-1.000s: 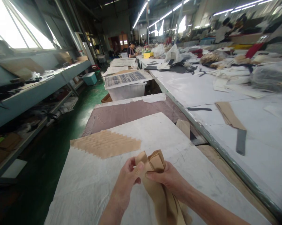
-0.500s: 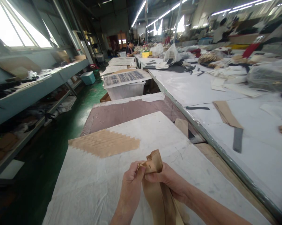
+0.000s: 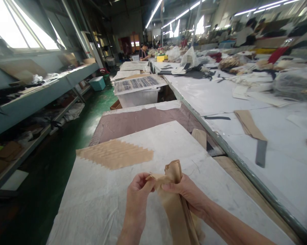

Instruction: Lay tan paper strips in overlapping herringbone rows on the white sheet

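A bundle of long tan fabric strips (image 3: pixel 177 214) hangs from my right hand (image 3: pixel 191 194), which is closed round it near its top end. My left hand (image 3: pixel 139 194) pinches the corner of one tan strip and holds it out to the left of the bundle. Both hands are above a white-covered board (image 3: pixel 92 197). Beyond them on that board, a row of overlapping tan strips (image 3: pixel 117 154) lies fanned out with stepped edges. The lower ends of the bundle run out of view at the bottom.
On the right, a long white table (image 3: pixel 235 180) carries a folded tan piece (image 3: pixel 250 126), a grey strip (image 3: pixel 260 153) and a dark strip (image 3: pixel 217 118). A white bin (image 3: pixel 138 98) stands ahead. A person (image 3: pixel 143 53) sits farther back. Shelving (image 3: pixel 53 90) lines the left.
My left hand has moved slightly left, drawing the corner of a strip away from the bundle. The bundle in my right hand has shifted a little to the right.
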`<state>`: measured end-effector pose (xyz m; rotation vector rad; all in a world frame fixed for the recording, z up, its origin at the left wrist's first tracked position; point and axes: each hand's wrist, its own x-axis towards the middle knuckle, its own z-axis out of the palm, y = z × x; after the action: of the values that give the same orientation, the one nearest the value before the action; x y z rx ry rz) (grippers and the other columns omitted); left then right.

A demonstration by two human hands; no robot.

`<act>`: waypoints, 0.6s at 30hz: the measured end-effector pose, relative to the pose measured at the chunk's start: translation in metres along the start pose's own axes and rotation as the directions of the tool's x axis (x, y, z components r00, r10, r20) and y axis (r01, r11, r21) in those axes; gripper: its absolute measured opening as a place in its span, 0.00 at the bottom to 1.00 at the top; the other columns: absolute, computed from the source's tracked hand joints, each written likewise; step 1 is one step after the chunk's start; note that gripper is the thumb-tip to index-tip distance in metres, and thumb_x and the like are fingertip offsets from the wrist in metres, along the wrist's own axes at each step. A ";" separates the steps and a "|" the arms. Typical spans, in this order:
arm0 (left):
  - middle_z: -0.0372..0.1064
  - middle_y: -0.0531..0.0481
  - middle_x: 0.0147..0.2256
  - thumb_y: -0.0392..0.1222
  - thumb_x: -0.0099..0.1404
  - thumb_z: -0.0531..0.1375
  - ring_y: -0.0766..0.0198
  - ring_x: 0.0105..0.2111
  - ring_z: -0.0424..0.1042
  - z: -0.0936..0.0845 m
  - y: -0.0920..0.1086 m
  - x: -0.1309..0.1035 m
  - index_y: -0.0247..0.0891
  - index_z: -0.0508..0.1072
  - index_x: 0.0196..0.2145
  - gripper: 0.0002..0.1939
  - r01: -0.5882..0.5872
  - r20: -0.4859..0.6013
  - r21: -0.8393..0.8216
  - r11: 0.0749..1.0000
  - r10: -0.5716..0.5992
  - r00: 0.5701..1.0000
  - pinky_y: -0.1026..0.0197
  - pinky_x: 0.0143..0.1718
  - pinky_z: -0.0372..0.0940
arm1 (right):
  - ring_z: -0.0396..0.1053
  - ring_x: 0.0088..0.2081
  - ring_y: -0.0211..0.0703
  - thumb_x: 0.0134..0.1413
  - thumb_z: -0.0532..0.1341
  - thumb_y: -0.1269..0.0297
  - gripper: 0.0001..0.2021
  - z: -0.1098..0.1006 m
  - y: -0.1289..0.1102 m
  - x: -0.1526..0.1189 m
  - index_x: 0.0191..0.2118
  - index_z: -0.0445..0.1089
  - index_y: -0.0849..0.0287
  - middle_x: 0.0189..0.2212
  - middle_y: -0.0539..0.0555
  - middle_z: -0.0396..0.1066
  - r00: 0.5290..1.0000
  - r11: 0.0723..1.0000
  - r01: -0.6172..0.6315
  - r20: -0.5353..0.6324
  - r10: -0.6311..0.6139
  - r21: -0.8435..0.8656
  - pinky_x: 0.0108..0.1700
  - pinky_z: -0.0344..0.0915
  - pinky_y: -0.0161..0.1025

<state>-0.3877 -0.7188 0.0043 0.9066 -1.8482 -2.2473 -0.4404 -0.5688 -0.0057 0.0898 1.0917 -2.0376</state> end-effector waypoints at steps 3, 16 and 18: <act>0.71 0.50 0.31 0.44 0.57 0.64 0.68 0.31 0.68 -0.005 0.005 -0.002 0.36 0.72 0.32 0.09 0.034 0.104 -0.073 0.997 -0.027 0.994 0.65 0.35 0.63 | 0.73 0.32 0.41 0.45 0.70 0.64 0.17 -0.005 0.000 0.000 0.41 0.68 0.62 0.34 0.56 0.75 0.996 0.997 -0.051 0.077 0.047 0.058 0.36 0.68 0.36; 0.72 0.51 0.32 0.37 0.55 0.64 0.68 0.33 0.69 -0.022 0.017 -0.009 0.35 0.76 0.32 0.05 0.258 0.272 -0.308 0.916 -0.175 0.946 0.67 0.36 0.65 | 0.74 0.31 0.45 0.48 0.67 0.58 0.16 -0.024 -0.010 -0.001 0.41 0.72 0.63 0.30 0.57 0.77 0.959 0.947 -0.222 -0.121 0.255 0.230 0.40 0.72 0.42; 0.72 0.52 0.35 0.37 0.55 0.63 0.68 0.34 0.69 -0.027 0.018 -0.008 0.38 0.76 0.32 0.05 0.233 0.233 -0.382 0.894 -0.151 0.961 0.66 0.36 0.66 | 0.72 0.26 0.42 0.48 0.67 0.57 0.15 -0.043 -0.024 -0.006 0.39 0.72 0.61 0.27 0.54 0.76 0.955 0.955 -0.200 -0.176 0.241 0.220 0.33 0.71 0.39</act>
<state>-0.3729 -0.7437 0.0216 0.8467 -1.3070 -2.7882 -0.4653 -0.5264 -0.0141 0.5099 0.9456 -1.9575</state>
